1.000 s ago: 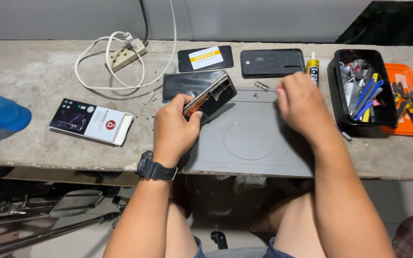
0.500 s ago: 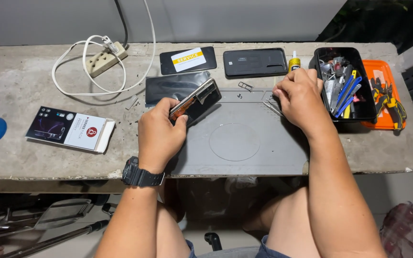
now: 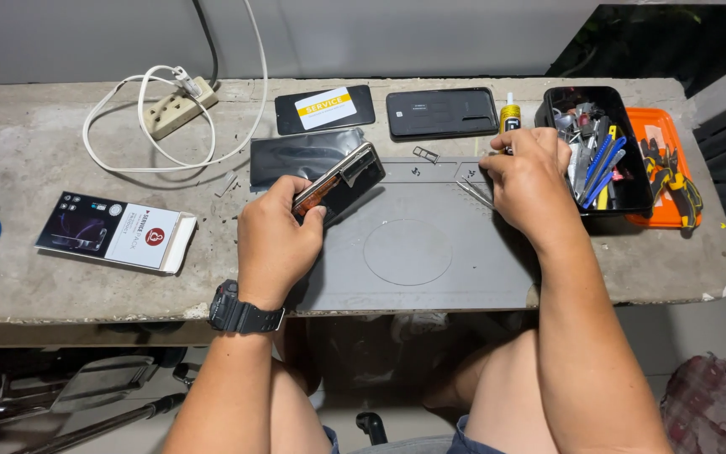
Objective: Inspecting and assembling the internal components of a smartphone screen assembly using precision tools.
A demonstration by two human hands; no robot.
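Two hands work: left hand grasps a phone; right hand, fingers curled, touches tweezers beside black tray; glue tube behind.

**Even, soft light; sharp centre, bent edges**

The scene is bright and evenly lit by soft light from above, with no hard-edged shadows. The left hand and right hand cast only faint, diffuse shade on the grey mat. Below the table edge the light falls off fast; the floor and the gear there sit in deep shadow. The dark corner at upper right is nearly black. Mild glare shows on the phone edge and the glossy black film. Focus is crisp across the tabletop. Wide-angle distortion bows the table's far edge and stretches the forearms near the bottom of the frame.
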